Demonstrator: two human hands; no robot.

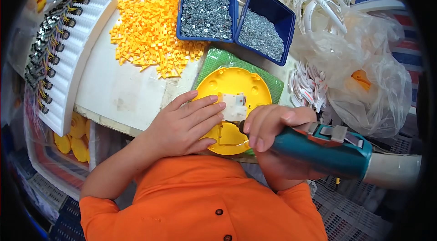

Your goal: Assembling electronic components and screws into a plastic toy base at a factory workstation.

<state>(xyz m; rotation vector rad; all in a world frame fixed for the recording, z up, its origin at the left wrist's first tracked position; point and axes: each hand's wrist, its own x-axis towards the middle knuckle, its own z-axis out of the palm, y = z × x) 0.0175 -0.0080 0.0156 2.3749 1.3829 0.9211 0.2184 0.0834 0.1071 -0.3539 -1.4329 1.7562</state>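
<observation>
Here's the yellow shell (pixel 258 87), centre frame, open side up, with a white box (pixel 235 109) sitting in its middle. The left hand (pixel 187 121) lies across the shell's left side, fingers extended and slightly parted, gripping nothing; the fingertips rest on or at the white box's left edge, presumably to steady it. And the right hand (pixel 276 127) comes in from the right, curled firmly round a teal power screwdriver (pixel 324 153), its tip angled toward the box's lower edge, likely so the fingers don't block the bit. Whether it meets a screw, I can't tell.

Underneath, a green mat (pixel 217 60) probably cushions the shell and curbs sliding. Just above, two blue bins, one of washer-like discs (pixel 205 13), one of small screws (pixel 260 33), seem set within easy reach. Upper left, small yellow pieces (pixel 144 31) lie heaped loose; beyond them, a ridged foam tray (pixel 89 46) seems to keep wired parts (pixel 55 60) lined up.
</observation>
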